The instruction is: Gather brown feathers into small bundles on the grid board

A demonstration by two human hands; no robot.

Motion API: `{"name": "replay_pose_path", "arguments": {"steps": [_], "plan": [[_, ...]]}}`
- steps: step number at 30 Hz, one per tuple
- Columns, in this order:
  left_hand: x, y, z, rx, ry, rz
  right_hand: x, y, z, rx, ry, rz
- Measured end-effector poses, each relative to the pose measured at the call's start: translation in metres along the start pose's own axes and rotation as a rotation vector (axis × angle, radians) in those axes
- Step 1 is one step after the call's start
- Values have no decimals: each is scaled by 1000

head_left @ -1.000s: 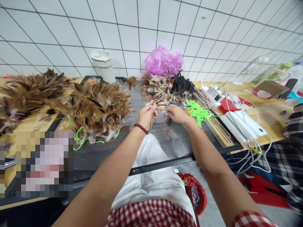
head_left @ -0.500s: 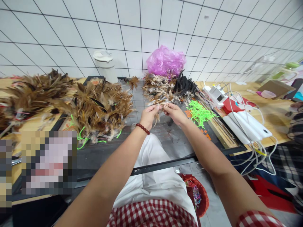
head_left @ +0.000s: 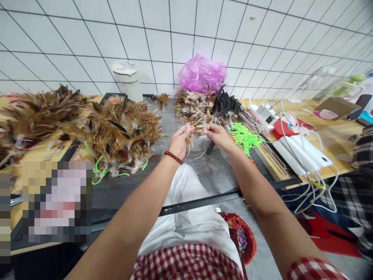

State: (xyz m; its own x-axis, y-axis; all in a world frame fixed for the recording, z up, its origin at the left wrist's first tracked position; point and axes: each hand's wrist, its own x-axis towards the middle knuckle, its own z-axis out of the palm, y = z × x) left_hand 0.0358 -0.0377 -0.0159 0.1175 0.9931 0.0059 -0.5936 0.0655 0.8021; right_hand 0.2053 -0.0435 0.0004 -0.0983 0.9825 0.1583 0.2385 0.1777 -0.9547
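Observation:
In the head view my left hand (head_left: 178, 142), with a dark red bead bracelet at its wrist, pinches small brown feathers (head_left: 190, 142) that hang below its fingertips. A short gap to the right, my right hand (head_left: 217, 136) has thumb and forefinger together; what lies between them, if anything, is too small to make out. Just behind both hands lies a pile of brown and cream feathers (head_left: 190, 107), with black feathers (head_left: 223, 103) at its right. Bright green cords (head_left: 245, 137) lie in a tangle beside my right hand.
A large heap of brown feathers (head_left: 125, 134) lies left of my hands, another heap (head_left: 43, 112) farther left. Against the tiled wall stand a white lidded cup (head_left: 127, 81) and a pink plastic bag (head_left: 201, 74). White cables and a power strip (head_left: 303, 153) lie right, near a person's plaid sleeve.
My hands, close together before, have moved a little apart, and the feathers stay at my left fingertips. The whole view has shifted slightly.

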Motion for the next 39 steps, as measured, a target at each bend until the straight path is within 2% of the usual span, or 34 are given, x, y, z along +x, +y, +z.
{"name": "replay_pose_path", "arguments": {"steps": [3, 5, 9, 12, 14, 17, 20, 26, 32, 39], "plan": [[-1, 0, 1, -16, 31, -8, -7, -11, -9, -136, -362, 9], [-1, 1, 1, -10, 33, -17, -13, -18, -10, -239, -549, -15], [-1, 3, 0, -28, 34, -11, -17, -22, -3, -415, -674, -156], [0, 3, -1, -45, 51, -20, -15, -20, 1, -412, -599, -185], [0, 3, -1, -27, 47, -9, -11, -17, 5, -265, -416, -161], [-2, -1, 1, 44, 25, 36, -6, -13, 13, 77, -76, -97], [-3, -4, 3, 120, 37, 55, -5, -11, 23, 320, 101, -23], [-3, -2, 4, 78, 19, 35, -8, -17, 34, 412, 107, 18], [-7, 1, 8, -38, -37, -78, -11, -17, 42, 428, 78, 42], [-8, 0, 8, -15, -35, -119, -8, -17, 35, 377, 77, 36]]}}
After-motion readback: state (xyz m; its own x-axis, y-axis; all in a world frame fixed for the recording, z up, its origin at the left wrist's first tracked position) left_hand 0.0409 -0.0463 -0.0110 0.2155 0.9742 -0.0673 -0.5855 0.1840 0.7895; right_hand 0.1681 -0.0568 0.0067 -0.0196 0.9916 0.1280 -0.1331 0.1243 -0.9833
